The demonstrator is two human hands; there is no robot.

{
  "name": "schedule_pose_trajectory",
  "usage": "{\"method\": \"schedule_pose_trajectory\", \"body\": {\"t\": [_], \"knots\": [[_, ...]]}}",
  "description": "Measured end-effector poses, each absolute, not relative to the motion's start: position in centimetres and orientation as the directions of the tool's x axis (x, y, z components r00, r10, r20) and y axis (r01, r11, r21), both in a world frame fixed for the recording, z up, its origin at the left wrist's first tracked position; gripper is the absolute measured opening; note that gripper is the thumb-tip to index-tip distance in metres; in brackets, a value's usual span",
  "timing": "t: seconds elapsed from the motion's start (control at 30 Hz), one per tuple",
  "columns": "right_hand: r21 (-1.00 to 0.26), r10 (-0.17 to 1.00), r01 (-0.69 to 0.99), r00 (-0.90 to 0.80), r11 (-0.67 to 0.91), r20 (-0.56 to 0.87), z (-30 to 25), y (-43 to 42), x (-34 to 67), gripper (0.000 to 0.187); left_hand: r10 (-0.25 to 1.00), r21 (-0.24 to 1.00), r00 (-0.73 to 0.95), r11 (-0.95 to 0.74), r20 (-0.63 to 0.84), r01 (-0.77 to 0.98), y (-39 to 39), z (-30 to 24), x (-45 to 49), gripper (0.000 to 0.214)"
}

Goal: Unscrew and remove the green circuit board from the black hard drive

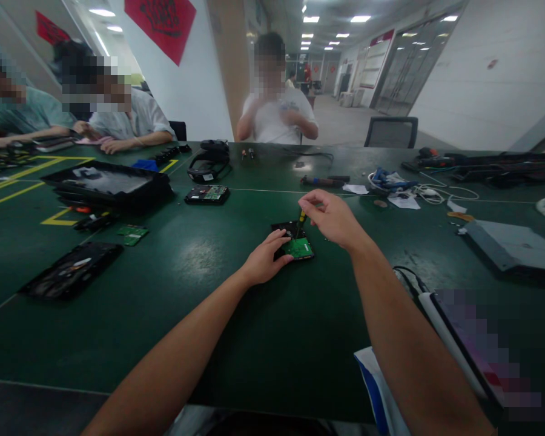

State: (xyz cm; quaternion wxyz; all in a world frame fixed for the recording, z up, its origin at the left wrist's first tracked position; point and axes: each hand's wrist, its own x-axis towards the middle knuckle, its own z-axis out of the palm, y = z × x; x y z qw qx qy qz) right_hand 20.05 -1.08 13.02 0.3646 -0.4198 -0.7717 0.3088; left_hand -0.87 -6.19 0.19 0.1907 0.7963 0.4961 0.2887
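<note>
A hard drive [309, 257] with a green circuit board [298, 248] on its face lies on the table in front of me. My left hand [267, 257] grips the drive from its left side, the thumb at the near edge and the fingers over the black part. Above the drive, my right hand [329, 217] pinches the handle of a small yellow-and-black screwdriver [302, 217]. The shaft points down to the board; whether its tip sits in a screw I cannot tell.
Another hard drive [207, 194], a loose green board [133, 234] and a black panel [72, 270] lie to the left, near a black tray [109, 181]. On the right are a grey metal box [518, 245] and a tablet-like device [458, 345]. Several people sit across the table.
</note>
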Motion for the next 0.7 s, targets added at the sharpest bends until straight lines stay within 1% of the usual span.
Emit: {"method": "schedule_pose_trajectory", "body": {"t": [0.1,0.17,0.27,0.37,0.47,0.57,0.63,0.7], "knots": [[-0.755,0.897,0.488,-0.301,0.438,0.325,13.05,-1.12,20.00,0.026,0.904,0.594,0.335,-0.427,0.265,0.682,-6.25,0.34,-0.82,0.056],[-0.760,0.904,0.494,-0.276,0.424,0.325,13.04,-1.10,20.01,0.024,0.904,0.594,0.334,-0.427,0.267,0.682,-6.28,0.42,-0.80,0.056],[-0.763,0.890,0.466,-0.310,0.448,0.333,13.06,-1.07,20.08,0.021,0.902,0.595,0.339,-0.432,0.269,0.678,-6.31,0.47,-0.77,0.056],[-0.762,0.867,0.437,-0.374,0.479,0.331,13.07,-1.00,20.12,0.027,0.903,0.598,0.337,-0.430,0.268,0.677,-6.30,0.43,-0.74,0.057],[-0.803,0.869,0.393,-0.402,0.448,0.288,12.97,-0.90,20.08,0.031,0.903,0.598,0.332,-0.430,0.274,0.677,-6.29,0.37,-0.70,0.057],[-0.849,0.877,0.348,-0.415,0.398,0.241,12.86,-0.84,20.10,0.030,0.900,0.593,0.334,-0.436,0.280,0.677,-6.28,0.35,-0.67,0.056],[-0.848,0.866,0.334,-0.433,0.411,0.250,12.88,-0.84,20.20,0.029,0.899,0.592,0.336,-0.438,0.281,0.677,-6.30,0.39,-0.66,0.056],[-0.822,0.857,0.352,-0.430,0.449,0.284,12.97,-0.87,20.33,0.026,0.900,0.592,0.335,-0.436,0.280,0.678,-6.34,0.44,-0.66,0.056]]}}
